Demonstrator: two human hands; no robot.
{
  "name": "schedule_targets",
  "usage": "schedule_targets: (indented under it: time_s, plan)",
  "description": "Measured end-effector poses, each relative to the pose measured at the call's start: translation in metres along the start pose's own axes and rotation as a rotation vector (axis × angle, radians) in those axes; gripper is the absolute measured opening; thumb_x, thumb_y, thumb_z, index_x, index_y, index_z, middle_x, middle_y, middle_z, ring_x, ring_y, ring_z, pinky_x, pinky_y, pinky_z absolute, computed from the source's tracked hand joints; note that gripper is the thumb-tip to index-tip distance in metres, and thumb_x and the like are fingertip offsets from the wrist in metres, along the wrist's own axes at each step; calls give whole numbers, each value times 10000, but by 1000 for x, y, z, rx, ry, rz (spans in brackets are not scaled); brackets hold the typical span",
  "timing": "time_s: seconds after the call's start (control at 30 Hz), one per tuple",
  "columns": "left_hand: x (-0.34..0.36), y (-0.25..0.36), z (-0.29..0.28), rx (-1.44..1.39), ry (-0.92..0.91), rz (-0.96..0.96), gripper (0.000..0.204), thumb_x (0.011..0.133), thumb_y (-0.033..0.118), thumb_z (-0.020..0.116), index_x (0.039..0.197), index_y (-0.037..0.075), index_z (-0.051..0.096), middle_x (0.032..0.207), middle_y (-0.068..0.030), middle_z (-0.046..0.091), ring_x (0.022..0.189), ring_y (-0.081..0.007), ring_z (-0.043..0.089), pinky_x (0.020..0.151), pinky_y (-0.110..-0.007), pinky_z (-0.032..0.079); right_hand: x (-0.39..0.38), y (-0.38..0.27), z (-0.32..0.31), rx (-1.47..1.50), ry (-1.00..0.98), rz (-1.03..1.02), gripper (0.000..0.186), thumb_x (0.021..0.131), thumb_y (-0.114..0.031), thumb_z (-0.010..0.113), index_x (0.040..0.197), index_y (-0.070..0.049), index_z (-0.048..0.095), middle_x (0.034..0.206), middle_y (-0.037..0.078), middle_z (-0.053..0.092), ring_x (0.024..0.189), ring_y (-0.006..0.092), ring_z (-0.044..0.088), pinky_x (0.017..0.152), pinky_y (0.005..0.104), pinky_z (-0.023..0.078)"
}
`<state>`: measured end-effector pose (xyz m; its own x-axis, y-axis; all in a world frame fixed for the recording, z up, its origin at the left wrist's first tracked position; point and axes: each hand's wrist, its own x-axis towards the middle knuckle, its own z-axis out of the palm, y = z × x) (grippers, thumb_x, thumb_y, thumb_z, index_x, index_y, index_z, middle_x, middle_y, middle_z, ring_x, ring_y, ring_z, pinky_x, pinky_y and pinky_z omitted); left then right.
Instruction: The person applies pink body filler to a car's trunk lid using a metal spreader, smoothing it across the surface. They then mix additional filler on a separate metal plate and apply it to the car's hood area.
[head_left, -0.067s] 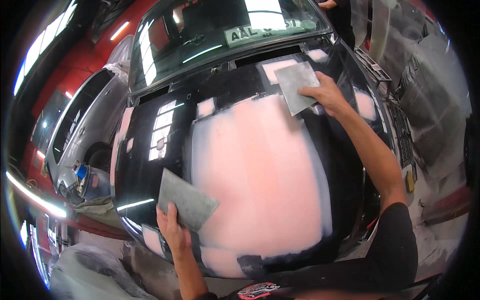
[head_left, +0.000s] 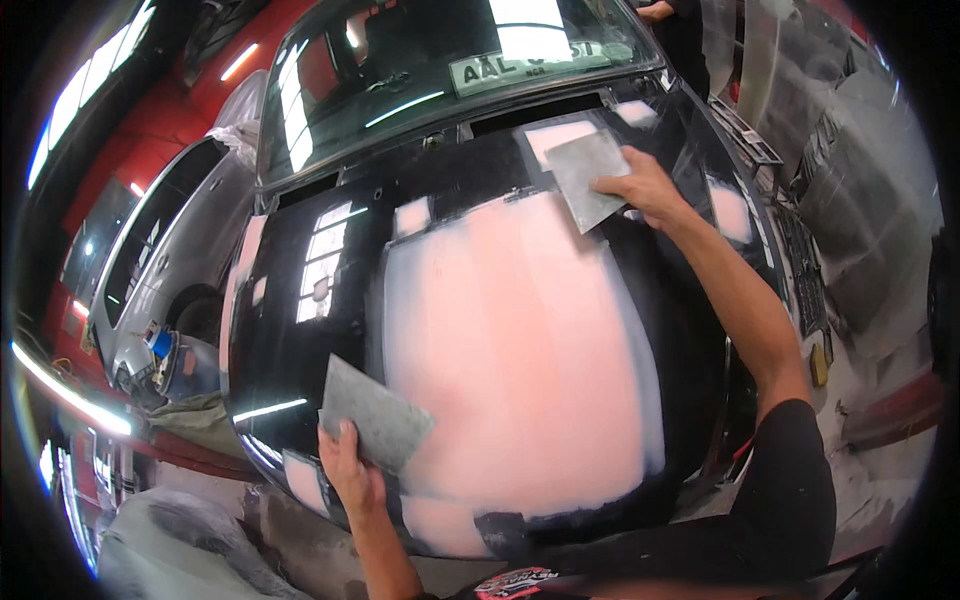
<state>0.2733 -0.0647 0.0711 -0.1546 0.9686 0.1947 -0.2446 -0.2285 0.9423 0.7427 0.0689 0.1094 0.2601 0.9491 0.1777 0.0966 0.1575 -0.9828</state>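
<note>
I see remotely the left hand (head_left: pixel 352 478) pinching the left sheet (head_left: pixel 380 415), the right hand (head_left: pixel 652 188) the right sheet (head_left: pixel 580 178), near edges, probably leaving faces uncovered above the hood (head_left: pixel 290 375).

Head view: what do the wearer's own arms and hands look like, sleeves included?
The left hand and right hand are ungloved, with no watch visible. Both forearms are bare. The right sleeve is black and short; the black shirt bears a red-and-white emblem.
</note>
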Motion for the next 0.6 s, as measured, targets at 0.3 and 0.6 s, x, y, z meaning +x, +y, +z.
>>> schedule_targets:
  time_s: [0.3, 0.6]
  plan:
    - [-8, -44, -52, 35, 28, 7, 331, 982, 98, 545, 1292, 2, 479, 1200, -92, 610, 1082, -179, 593, 971, -338, 458, 53, 22, 38, -189, -73, 31, 597, 775, -72, 684, 1350, -61, 526, 964, 100, 664, 747, 169, 631, 468, 302, 489]
    - [-11, -47, -40, 55, 142, 65, 283, 975, 96, 546, 1235, -6, 495, 1154, -110, 618, 1037, -184, 605, 953, -334, 465, 52, 22, 38, -121, -68, 32, 504, 763, -56, 678, 1259, -19, 591, 904, 97, 666, 759, 157, 624, 542, 311, 502]
